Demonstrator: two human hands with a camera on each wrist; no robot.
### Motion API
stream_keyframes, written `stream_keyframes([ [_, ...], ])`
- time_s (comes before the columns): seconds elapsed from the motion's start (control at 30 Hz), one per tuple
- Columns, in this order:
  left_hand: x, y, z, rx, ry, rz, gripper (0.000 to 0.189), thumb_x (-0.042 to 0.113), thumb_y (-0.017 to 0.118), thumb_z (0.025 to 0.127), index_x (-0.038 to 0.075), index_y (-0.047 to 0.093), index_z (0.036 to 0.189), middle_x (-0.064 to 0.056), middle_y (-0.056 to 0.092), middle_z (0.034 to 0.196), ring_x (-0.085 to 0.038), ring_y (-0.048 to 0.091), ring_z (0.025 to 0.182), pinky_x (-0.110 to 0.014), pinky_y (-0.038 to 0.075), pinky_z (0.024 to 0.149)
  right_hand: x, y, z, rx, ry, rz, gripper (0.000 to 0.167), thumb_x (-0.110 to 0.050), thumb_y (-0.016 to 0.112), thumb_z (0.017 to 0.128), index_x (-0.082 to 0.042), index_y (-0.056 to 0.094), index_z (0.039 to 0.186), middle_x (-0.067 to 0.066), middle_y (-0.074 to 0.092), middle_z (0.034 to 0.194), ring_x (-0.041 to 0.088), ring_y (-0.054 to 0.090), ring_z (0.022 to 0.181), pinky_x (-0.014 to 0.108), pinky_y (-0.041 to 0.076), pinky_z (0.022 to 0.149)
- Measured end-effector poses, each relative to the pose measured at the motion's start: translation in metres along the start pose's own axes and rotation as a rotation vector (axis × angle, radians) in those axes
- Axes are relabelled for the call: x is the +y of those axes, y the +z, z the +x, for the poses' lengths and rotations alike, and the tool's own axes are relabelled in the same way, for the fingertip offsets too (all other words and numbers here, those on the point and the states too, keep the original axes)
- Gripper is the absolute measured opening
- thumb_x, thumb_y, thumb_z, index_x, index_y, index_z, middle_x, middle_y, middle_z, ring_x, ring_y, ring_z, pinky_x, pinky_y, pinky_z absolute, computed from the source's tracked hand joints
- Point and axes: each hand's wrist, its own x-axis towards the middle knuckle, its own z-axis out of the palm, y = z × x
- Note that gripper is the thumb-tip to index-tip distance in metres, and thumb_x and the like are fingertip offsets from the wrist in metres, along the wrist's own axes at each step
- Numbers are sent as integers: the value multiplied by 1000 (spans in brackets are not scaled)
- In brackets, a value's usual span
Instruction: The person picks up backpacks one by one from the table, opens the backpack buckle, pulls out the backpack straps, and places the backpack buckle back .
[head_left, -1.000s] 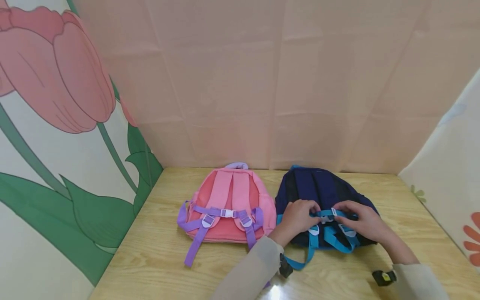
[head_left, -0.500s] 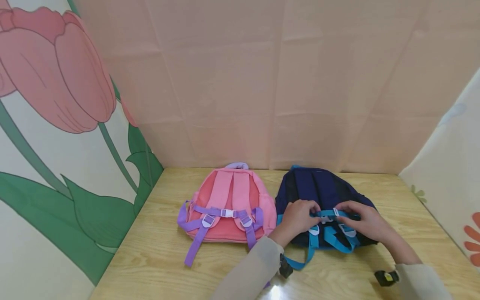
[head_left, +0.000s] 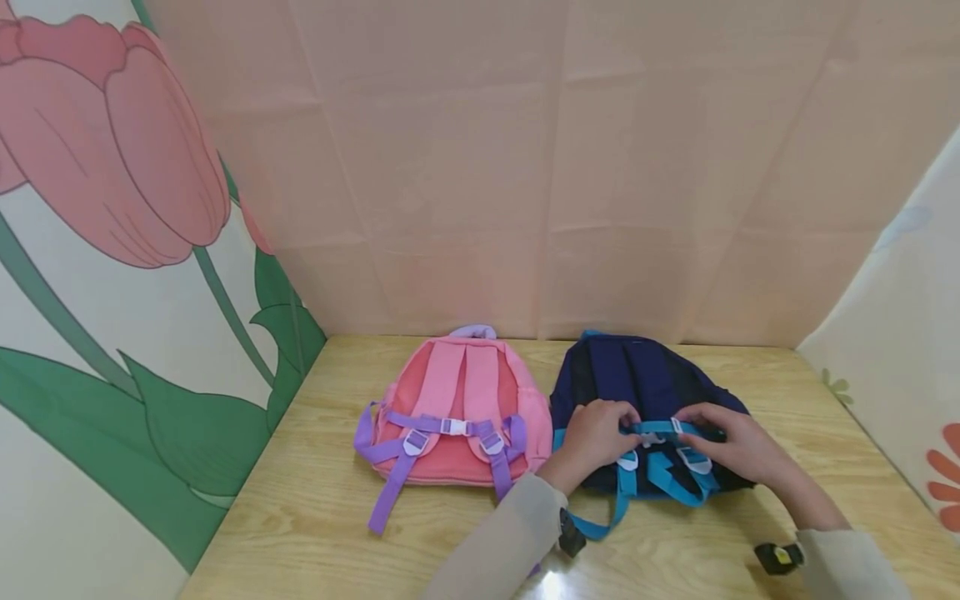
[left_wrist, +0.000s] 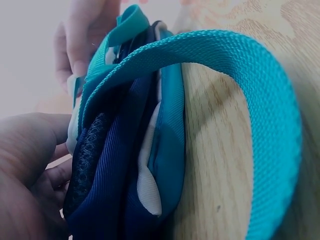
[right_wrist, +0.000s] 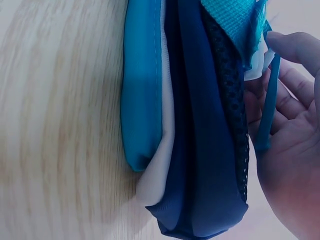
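Note:
A navy backpack (head_left: 618, 367) lies on the table with its straps facing up. Across it runs a teal chest strap (head_left: 658, 427) with a grey buckle (head_left: 651, 438) and a white slider (head_left: 677, 426). My left hand (head_left: 597, 435) pinches the strap at the buckle's left end. To the right of the buckle, my right hand (head_left: 738, 444) has thumb and fingers on the strap at the slider. The right wrist view shows a teal strap end (right_wrist: 270, 107) hanging by the right palm. In the left wrist view, a loose teal strap (left_wrist: 272, 115) arches over the table.
Left of the navy backpack lies a pink backpack (head_left: 442, 375) with purple straps, its white buckle (head_left: 454, 427) fastened. Both bags are on a wood-grain table (head_left: 300, 500). A beige backdrop (head_left: 465, 167) stands behind, with a tulip-print panel (head_left: 150, 167) on the left.
My right hand has shifted slightly to the right, and the white slider has moved with it, away from the buckle. The left hand stays in place.

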Motion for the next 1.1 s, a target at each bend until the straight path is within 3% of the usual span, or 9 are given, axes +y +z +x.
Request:
stream_keyframes([
  [0.37, -1, 0, 0, 4, 4, -13, 12, 43, 76, 90, 37, 72, 100, 23, 62, 86, 3, 53, 84, -21, 38, 77, 3, -5, -2, -28, 77, 3, 22, -13, 80, 87, -13, 72, 108, -1, 72, 103, 0, 60, 90, 20, 51, 76],
  [0.7, -3, 2, -1, 18, 28, -3, 12, 42, 77, 89, 37, 72, 99, 23, 61, 86, 4, 52, 83, -20, 39, 77, 3, -9, -4, -12, 61, -1, 24, -11, 81, 85, -12, 72, 107, 1, 72, 103, 6, 63, 90, 13, 48, 77],
  [1.1, -3, 3, -2, 11, 24, -4, 14, 43, 76, 90, 37, 72, 102, 23, 63, 89, 4, 53, 85, -20, 39, 78, 9, -13, -9, 9, 93, -41, 23, -17, 81, 86, -17, 72, 108, 1, 72, 104, -1, 59, 93, 14, 46, 77],
])
